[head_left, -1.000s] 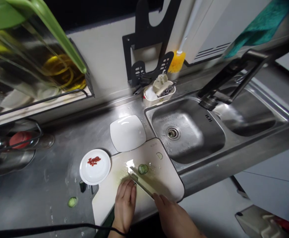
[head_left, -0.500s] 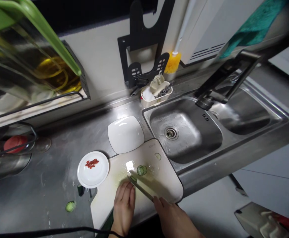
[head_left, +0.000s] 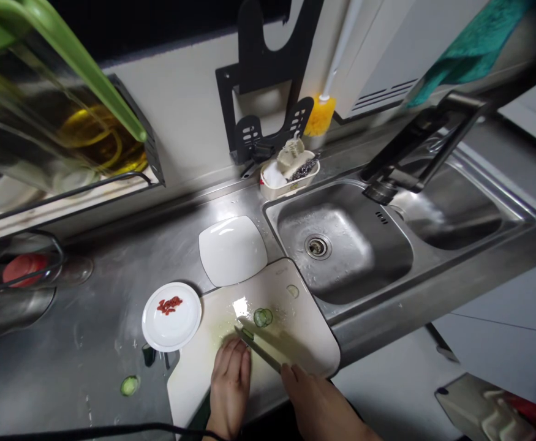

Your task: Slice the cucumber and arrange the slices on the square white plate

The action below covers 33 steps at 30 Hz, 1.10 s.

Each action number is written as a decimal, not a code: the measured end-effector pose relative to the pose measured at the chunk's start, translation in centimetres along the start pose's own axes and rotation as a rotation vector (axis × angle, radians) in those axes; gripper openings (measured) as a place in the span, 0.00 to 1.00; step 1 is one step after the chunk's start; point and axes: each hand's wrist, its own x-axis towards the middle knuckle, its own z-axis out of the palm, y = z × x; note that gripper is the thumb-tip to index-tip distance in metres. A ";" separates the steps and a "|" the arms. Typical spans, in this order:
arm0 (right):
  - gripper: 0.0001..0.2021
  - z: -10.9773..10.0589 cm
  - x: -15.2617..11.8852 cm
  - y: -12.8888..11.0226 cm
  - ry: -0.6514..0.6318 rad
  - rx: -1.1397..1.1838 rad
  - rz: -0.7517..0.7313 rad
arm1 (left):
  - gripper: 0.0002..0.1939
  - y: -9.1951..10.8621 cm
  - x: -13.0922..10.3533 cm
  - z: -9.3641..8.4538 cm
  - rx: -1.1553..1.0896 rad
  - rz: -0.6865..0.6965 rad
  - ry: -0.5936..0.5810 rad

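On a white cutting board (head_left: 313, 343), my right hand (head_left: 311, 398) grips a kitchen knife (head_left: 262, 354) by its handle, which the fingers hide. The blade slants up and left, its edge down by a cucumber piece (head_left: 247, 334). Just left of the blade, my left hand (head_left: 231, 373) curls its fingers over the cucumber (head_left: 201, 415), mostly covered by the hand; a dark green length shows beside the wrist. Beyond the blade lie several overlapping cucumber slices (head_left: 263, 316). A single pale slice (head_left: 292, 291) rests near the board's right edge.
A white plate with small red pieces (head_left: 152, 327) stands left of the board, a square white plate (head_left: 233, 251) behind it. Cucumber ends (head_left: 130, 385) lie on the steel counter. To the right are the sink (head_left: 341, 245) and black faucet (head_left: 382, 190). A cable (head_left: 111, 429) crosses the lower left.
The knife and my right hand have shifted very slightly left. My left hand stays in place on the cucumber, and the slices have not moved.
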 end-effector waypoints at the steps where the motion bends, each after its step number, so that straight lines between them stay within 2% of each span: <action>1: 0.25 0.0 0.0 0.0 0.008 -0.001 -0.008 | 0.11 0.0 0.0 0.0 -0.002 0.000 -0.002; 14: 0.25 0.6 0.6 0.4 0.021 0.028 -0.032 | 0.11 0.2 0.1 -0.2 -0.001 0.012 0.005; 24: 0.23 1.0 0.1 1.0 -0.023 0.058 -0.003 | 0.11 0.1 0.1 -0.1 -0.011 -0.004 -0.003; 33: 0.23 1.4 0.0 1.3 0.032 0.136 -0.023 | 0.11 0.1 0.1 -0.2 -0.014 0.000 -0.010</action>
